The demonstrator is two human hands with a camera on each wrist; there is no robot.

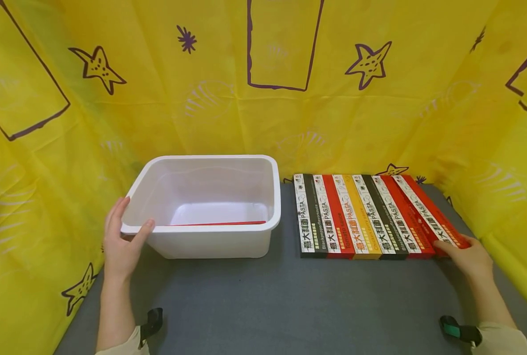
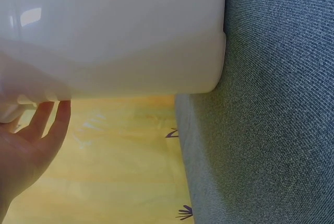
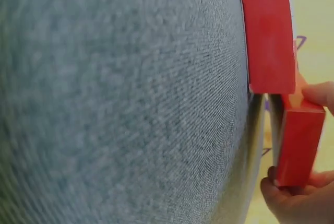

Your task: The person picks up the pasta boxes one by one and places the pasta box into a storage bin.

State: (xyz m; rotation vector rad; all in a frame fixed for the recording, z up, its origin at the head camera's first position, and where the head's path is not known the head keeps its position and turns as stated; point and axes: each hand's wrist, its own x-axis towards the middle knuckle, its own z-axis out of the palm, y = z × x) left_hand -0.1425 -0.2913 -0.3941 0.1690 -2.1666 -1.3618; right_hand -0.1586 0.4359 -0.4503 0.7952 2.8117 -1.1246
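At the front left corner of a white plastic bin [image 1: 210,244], my left hand [image 1: 123,249] grips the rim, thumb over the front edge and fingers against the side wall. A red edge [image 1: 228,224] of something shows inside the bin, mostly hidden by the front wall. My right hand [image 1: 472,259] holds the near end of a red pasta box [image 1: 436,212], the rightmost of a row. In the right wrist view that red box's end [image 3: 300,148] is raised off the cloth, between thumb and fingers, just beside another red box [image 3: 270,41] lying flat.
Several long pasta boxes, black, red and yellow [image 1: 348,217], lie side by side right of the bin. Grey cloth [image 1: 263,305] covers the table. A yellow patterned curtain [image 1: 228,118] hangs behind and on both sides, close to the bin and the boxes.
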